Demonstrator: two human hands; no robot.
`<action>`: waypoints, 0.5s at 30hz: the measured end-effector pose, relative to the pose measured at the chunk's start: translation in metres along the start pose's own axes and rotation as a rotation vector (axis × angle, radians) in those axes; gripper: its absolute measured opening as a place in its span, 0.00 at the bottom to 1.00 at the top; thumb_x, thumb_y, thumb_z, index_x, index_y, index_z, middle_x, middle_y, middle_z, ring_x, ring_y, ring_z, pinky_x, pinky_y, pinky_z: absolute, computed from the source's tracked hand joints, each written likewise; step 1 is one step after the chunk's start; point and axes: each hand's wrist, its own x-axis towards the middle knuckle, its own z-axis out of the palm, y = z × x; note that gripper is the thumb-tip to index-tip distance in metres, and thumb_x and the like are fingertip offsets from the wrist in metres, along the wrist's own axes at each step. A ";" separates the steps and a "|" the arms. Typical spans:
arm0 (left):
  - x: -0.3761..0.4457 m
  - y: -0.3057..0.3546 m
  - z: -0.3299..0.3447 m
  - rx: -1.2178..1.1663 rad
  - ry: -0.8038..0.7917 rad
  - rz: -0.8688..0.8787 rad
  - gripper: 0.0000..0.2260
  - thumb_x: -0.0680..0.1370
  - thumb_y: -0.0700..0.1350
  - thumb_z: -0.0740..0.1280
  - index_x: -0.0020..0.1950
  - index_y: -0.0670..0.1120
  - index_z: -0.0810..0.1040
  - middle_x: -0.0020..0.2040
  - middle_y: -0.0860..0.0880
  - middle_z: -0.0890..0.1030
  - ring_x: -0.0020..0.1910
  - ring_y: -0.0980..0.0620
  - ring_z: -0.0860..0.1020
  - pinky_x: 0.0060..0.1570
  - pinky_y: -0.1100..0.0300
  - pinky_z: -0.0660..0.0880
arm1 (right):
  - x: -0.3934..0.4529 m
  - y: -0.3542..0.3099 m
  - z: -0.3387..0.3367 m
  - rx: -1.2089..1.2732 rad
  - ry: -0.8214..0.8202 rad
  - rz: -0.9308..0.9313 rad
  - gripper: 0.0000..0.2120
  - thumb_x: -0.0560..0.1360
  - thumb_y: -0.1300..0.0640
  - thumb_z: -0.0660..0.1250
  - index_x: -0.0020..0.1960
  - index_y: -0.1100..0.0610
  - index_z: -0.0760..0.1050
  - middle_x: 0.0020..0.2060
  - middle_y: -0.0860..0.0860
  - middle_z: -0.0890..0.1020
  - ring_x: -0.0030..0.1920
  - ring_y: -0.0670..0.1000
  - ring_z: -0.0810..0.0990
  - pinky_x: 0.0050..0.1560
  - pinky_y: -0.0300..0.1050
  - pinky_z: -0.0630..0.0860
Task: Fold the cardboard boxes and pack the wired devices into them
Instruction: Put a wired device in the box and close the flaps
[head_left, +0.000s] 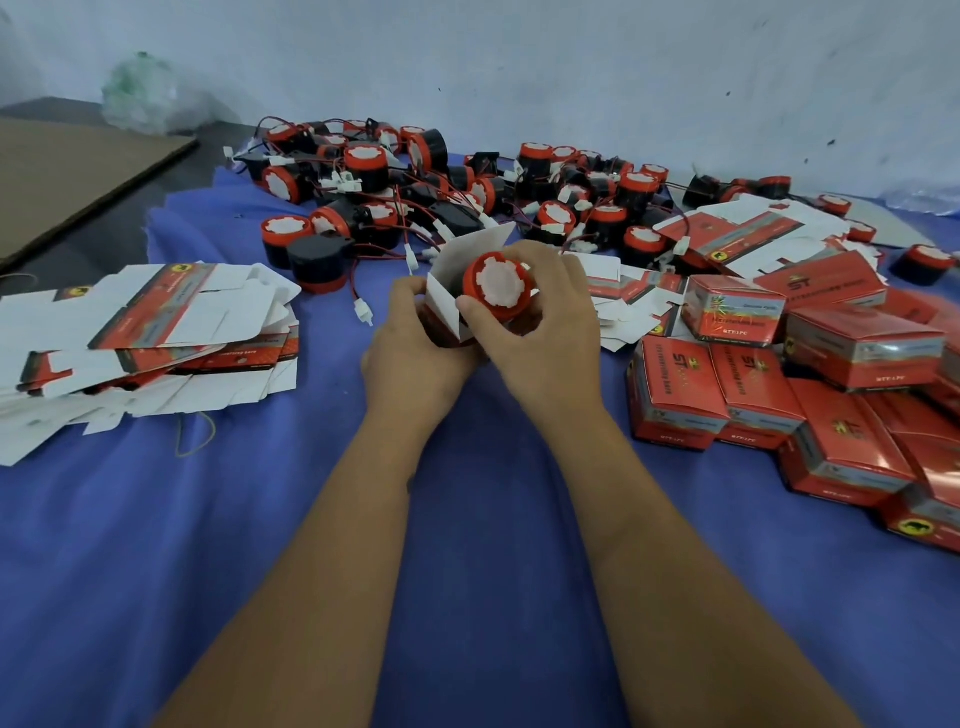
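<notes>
Your left hand (415, 338) grips a half-folded cardboard box (457, 283), its fingers curled round the box's near side, with the white inner flaps standing open toward the wall. Your right hand (545, 322) holds a red-capped wired device (498, 283) with a white centre, thumb on its near left edge and the other fingers wrapped over its far right side. The device sits at the mouth of the box, touching the flaps; how far it has gone in is hard to tell, since your hands cover the lower part.

Both hands hover over a blue cloth (467, 519) that covers the surface; whether a desk lies under it cannot be seen.

Taking the held box as your landmark: beyond it, toward the wall, lies a heap of loose devices (467, 187), black bodies with red caps, thin red and black wires and white plugs tangled among them. To its left, a fanned stack of flat box blanks (156, 332) rests on the cloth, printed red and black on white card. To its right, a pile of closed red boxes (805, 384) lies tumbled together, with a few more blanks between the pile and your right hand. Far left and back, a brown cardboard sheet (67, 176) lies flat, and a clear plastic bag (140, 93) sits by the wall.
</notes>
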 end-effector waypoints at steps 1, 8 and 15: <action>-0.001 0.001 0.000 -0.014 -0.013 -0.011 0.30 0.64 0.53 0.77 0.63 0.54 0.69 0.55 0.54 0.81 0.54 0.48 0.80 0.57 0.45 0.78 | 0.000 0.000 0.000 -0.030 0.010 0.000 0.22 0.70 0.49 0.75 0.60 0.52 0.74 0.52 0.47 0.73 0.48 0.36 0.69 0.46 0.22 0.67; 0.000 0.000 -0.002 -0.044 -0.050 -0.046 0.31 0.60 0.53 0.72 0.63 0.55 0.68 0.51 0.57 0.80 0.53 0.48 0.80 0.55 0.44 0.79 | -0.003 -0.003 -0.004 -0.086 -0.164 -0.005 0.19 0.72 0.52 0.67 0.62 0.49 0.75 0.53 0.48 0.75 0.50 0.45 0.74 0.48 0.44 0.76; -0.001 -0.001 -0.001 -0.067 -0.048 -0.018 0.33 0.60 0.57 0.76 0.62 0.59 0.69 0.52 0.57 0.82 0.53 0.52 0.81 0.57 0.47 0.79 | 0.003 0.003 -0.003 -0.108 -0.082 0.047 0.11 0.76 0.56 0.68 0.58 0.51 0.79 0.51 0.48 0.82 0.49 0.46 0.77 0.50 0.46 0.76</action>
